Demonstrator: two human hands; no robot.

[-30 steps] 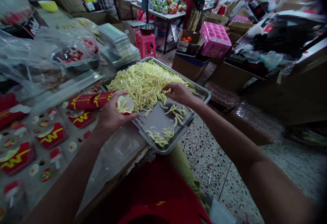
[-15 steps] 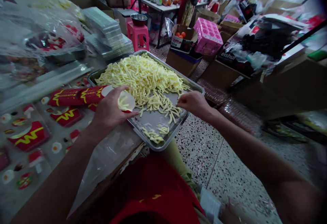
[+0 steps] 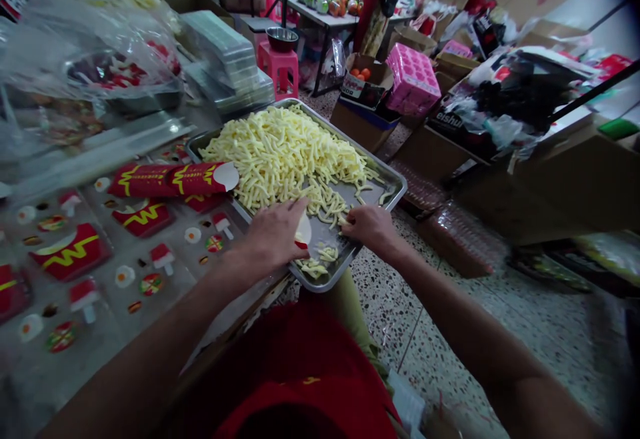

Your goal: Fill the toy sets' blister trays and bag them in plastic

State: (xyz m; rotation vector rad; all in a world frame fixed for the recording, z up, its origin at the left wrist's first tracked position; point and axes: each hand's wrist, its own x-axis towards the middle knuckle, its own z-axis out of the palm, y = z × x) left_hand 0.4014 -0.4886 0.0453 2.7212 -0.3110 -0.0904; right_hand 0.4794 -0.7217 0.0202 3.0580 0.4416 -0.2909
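Observation:
My left hand [image 3: 277, 233] is closed around a small red and white fries box [image 3: 305, 229], held over the near left rim of a metal tray [image 3: 400, 189]. Most of the box hides behind my fingers. A large heap of pale yellow fry-shaped sticks [image 3: 285, 149] fills the far part of the tray, with looser ones nearer me. My right hand [image 3: 369, 227] is at the tray's right side, its fingers pinched on a few of the sticks. To the left lies a row of nested red fries boxes [image 3: 175, 179] with yellow zigzags.
Clear sheets with red fries pouches [image 3: 73, 252] and small food shapes cover the table at left. Behind them stand stacked clear plastic boxes [image 3: 220, 49] and a plastic-covered bowl [image 3: 115, 75]. A pink stool [image 3: 277, 65] and cardboard boxes [image 3: 365, 122] are beyond. Another person [image 3: 377, 9] stands farther back.
My left hand has moved right with the fries box, away from the nested row and over the tray's near part. My right hand has shifted slightly down, closer to it. The view has turned slightly.

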